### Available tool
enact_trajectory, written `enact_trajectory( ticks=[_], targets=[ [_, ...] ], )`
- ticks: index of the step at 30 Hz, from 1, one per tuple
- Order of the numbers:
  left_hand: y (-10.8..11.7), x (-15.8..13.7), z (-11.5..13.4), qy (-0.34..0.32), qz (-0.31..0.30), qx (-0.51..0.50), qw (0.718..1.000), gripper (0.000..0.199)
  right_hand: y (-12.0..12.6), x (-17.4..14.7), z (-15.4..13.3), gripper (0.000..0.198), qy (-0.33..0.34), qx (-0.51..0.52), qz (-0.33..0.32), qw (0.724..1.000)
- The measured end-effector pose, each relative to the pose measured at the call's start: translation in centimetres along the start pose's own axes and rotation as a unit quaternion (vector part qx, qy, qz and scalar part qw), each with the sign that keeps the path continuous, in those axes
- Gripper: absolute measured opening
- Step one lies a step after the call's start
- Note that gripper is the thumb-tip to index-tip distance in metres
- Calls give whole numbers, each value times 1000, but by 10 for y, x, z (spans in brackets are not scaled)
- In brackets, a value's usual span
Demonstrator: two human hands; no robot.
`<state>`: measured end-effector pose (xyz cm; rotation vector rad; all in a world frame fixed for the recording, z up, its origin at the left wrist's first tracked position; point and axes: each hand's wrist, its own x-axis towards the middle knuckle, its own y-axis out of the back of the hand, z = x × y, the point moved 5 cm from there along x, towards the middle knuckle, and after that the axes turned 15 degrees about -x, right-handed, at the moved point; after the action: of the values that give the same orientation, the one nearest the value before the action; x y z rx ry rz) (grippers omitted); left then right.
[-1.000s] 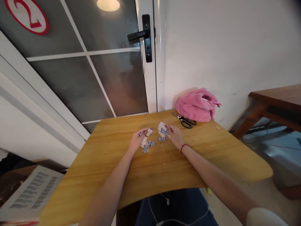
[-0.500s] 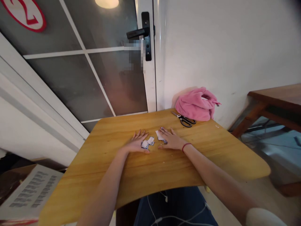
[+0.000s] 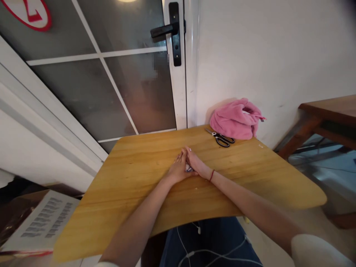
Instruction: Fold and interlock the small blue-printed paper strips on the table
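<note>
Some small paper slips [image 3: 188, 168], white with dark blue marks, show in the gap enclosed by the fingers; how many lie there is hidden. They look light and thin, likely to bend or crease under a hard squeeze and to slide easily over smooth wood. Their edges seem the best hold, with a soft fingertip pinch or flat palms pressing from both sides.

Around them, the left hand [image 3: 177, 172] and right hand [image 3: 198, 165] are cupped together, fingers meeting on the far side, the left thumb reaching across the near side. Both are loosely curved rather than clenched; whether any finger actually grips a slip, I cannot tell.

Under the fingers is a wooden table [image 3: 133, 159]. Back from the fingertips, to their right, lie black-handled scissors [image 3: 223, 139], and just beyond those a pink plush cloth [image 3: 235, 120]. Behind the right fingers, a red bracelet [image 3: 211, 175] circles the wrist
</note>
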<state>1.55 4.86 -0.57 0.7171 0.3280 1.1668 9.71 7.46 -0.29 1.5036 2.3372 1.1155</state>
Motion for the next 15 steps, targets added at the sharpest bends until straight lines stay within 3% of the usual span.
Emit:
enact_trajectory(
  ticks=[4, 6, 9, 11, 15],
  targets=[
    [-2, 1, 16, -62, 16, 11, 998, 78, 20, 2, 18, 51, -65, 121, 54, 989],
    [0, 0, 22, -78, 33, 40, 996, 57, 34, -1, 28, 51, -97, 192, 104, 971],
    [2, -2, 26, -75, 53, 104, 990, 33, 50, -5, 44, 48, -159, 326, 163, 918],
    [0, -1, 26, -68, 49, 136, 987, 29, 54, -6, 50, 40, -189, 398, 183, 879],
    [5, 0, 23, -82, 54, 74, 992, 28, 56, -9, 54, 24, -225, 519, 220, 795]
  ],
)
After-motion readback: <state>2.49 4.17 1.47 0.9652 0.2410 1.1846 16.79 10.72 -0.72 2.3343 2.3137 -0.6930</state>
